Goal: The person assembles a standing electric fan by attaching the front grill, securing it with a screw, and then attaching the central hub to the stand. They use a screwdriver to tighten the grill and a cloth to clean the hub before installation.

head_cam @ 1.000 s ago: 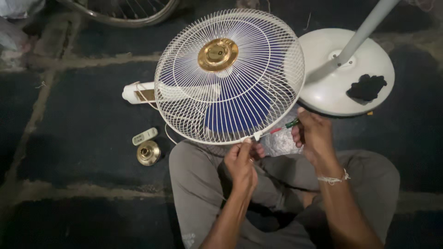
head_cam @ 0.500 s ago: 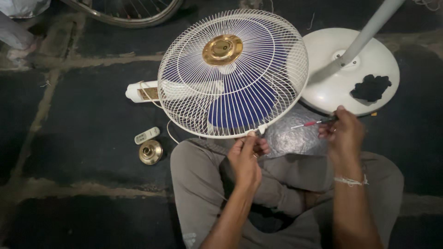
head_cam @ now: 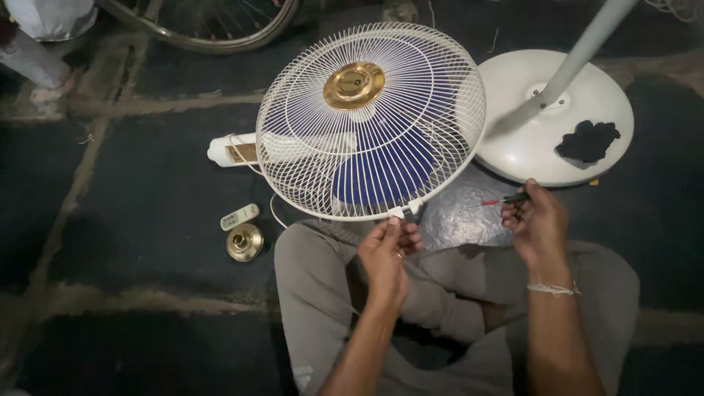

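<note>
A white wire fan guard [head_cam: 370, 121] with blue blades and a gold centre cap lies tilted in front of my knees. My left hand [head_cam: 385, 253] pinches the small white clip at the guard's lower rim. To the right, my right hand [head_cam: 539, 220] holds a small screwdriver [head_cam: 502, 200] with a red shaft and dark handle, its tip pointing left and clear of the guard. I sit cross-legged in grey trousers.
The fan's round white base [head_cam: 554, 117] with its pole and a black cloth [head_cam: 587, 141] lies at the right. A gold cap [head_cam: 244, 243] and a small white remote [head_cam: 239, 217] rest on the dark floor at left. A bicycle wheel [head_cam: 205, 26] is at the top.
My right hand has drawn the screwdriver away from the clip at the guard's rim, out to the right. My left hand has stayed on the clip.
</note>
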